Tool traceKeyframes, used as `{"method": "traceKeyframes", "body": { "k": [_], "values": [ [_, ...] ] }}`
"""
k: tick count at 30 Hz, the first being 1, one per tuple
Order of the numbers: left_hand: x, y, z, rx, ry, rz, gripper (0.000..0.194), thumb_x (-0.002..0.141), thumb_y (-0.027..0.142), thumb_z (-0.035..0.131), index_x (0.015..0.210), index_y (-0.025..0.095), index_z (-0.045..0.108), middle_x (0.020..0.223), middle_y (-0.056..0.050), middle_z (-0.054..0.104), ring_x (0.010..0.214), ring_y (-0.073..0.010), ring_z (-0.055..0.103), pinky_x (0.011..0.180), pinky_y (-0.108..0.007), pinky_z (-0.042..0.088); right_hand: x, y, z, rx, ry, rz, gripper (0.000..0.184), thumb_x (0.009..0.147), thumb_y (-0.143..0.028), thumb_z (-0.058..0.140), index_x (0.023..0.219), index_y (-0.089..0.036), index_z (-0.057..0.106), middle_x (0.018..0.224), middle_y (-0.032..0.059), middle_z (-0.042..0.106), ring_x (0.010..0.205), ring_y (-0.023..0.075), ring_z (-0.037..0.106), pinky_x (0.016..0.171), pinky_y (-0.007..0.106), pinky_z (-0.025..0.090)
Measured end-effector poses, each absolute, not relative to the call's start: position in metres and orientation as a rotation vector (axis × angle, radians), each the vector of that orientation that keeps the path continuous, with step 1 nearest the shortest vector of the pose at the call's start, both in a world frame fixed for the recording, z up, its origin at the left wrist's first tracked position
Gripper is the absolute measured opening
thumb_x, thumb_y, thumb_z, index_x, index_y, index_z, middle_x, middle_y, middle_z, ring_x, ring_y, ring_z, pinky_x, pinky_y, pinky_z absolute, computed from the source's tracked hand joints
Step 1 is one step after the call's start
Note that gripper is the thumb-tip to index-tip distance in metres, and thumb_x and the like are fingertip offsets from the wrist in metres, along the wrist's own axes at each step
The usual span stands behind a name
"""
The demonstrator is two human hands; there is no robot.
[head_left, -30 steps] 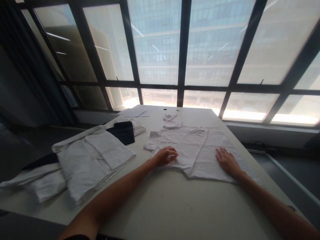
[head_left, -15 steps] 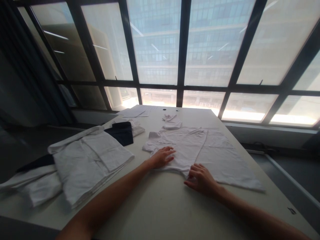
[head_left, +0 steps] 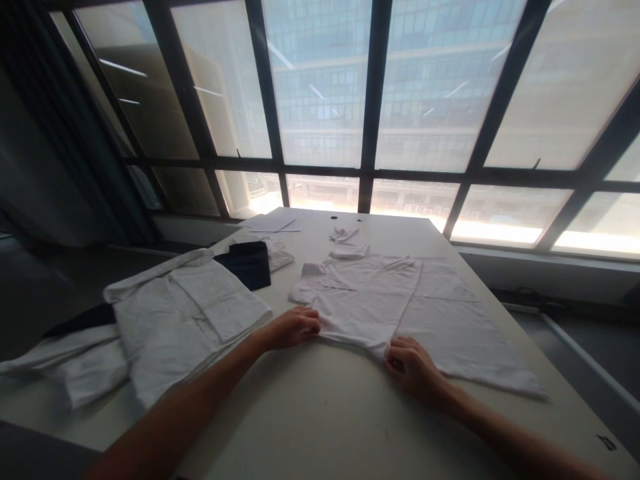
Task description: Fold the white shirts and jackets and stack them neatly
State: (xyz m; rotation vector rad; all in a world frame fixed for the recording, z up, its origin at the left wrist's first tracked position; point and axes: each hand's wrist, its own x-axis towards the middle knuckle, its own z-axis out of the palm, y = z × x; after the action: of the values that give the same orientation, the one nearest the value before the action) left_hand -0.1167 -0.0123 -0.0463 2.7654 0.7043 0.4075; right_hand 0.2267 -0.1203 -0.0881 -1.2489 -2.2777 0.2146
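A white shirt lies partly folded on the pale table, its collar toward the window. My left hand is closed on the shirt's near left edge, fingers curled round the cloth. Further right along that near edge, my right hand pinches the corner of the folded panel, fingers bent under the hem. The right part of the shirt spreads flat toward the table's right side.
A stack of folded white garments lies at the left, with a dark folded cloth behind it. Papers sit at the table's far end. Tall windows rise beyond. The table's right edge drops to the floor.
My right hand left the shirt's right side and came to its near edge, closing on the corner. My left hand slid back from the cloth's top to the near left edge and curled shut.
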Motion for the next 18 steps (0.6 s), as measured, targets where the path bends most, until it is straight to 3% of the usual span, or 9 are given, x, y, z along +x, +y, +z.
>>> {"method": "traceKeyframes", "body": {
  "k": [4,8,11,15,18],
  "values": [
    [-0.119,-0.014,-0.038,2.765,0.694,0.384,0.019,0.098,0.029,0.058,0.086,0.023,0.071,0.091,-0.002,0.067,0.086,-0.016,0.06,0.084,-0.025,0.042,0.234,-0.125,-0.075,-1.166,-2.421,0.226,0.021,0.087,-0.012,0.06,0.069,-0.021,0.059,0.075,0.0006,0.064,0.077,0.0168,0.054,0.077,0.032,0.037],
    [-0.12,-0.023,-0.031,2.692,0.675,0.388,0.03,0.097,0.038,0.059,0.076,0.02,0.071,0.083,-0.003,0.067,0.076,-0.0143,0.06,0.076,-0.025,0.044,0.239,-0.126,-0.074,-0.925,-2.504,0.304,0.028,0.093,-0.026,0.062,0.065,-0.022,0.057,0.071,0.0009,0.062,0.075,0.017,0.054,0.077,0.032,0.039],
    [-0.109,-0.024,-0.03,2.612,0.664,0.509,0.036,0.102,0.039,0.051,0.08,0.017,0.071,0.086,-0.006,0.07,0.077,-0.0144,0.063,0.078,-0.026,0.046,0.237,-0.116,-0.071,-0.976,-2.324,0.304,0.034,0.1,-0.031,0.051,0.069,-0.022,0.061,0.072,0.003,0.062,0.075,0.0179,0.055,0.076,0.032,0.043],
    [-0.068,-0.007,-0.041,2.72,0.801,0.641,0.027,0.102,0.032,0.049,0.105,0.021,0.073,0.11,-0.007,0.073,0.104,-0.0201,0.066,0.1,-0.035,0.043,0.215,-0.085,-0.061,-1.229,-2.148,0.253,0.027,0.1,-0.025,0.046,0.112,-0.019,0.069,0.111,0.0108,0.069,0.107,0.023,0.059,0.096,0.037,0.045],
    [-0.035,0.01,-0.061,2.795,0.952,0.537,0.036,0.101,0.028,0.046,0.133,0.02,0.061,0.137,-0.01,0.063,0.13,-0.024,0.054,0.112,-0.041,0.037,0.182,-0.063,-0.063,-1.45,-2.238,0.244,0.044,0.098,-0.024,0.043,0.139,-0.012,0.056,0.142,0.0165,0.056,0.133,0.0277,0.048,0.111,0.042,0.036]
  ]
}}
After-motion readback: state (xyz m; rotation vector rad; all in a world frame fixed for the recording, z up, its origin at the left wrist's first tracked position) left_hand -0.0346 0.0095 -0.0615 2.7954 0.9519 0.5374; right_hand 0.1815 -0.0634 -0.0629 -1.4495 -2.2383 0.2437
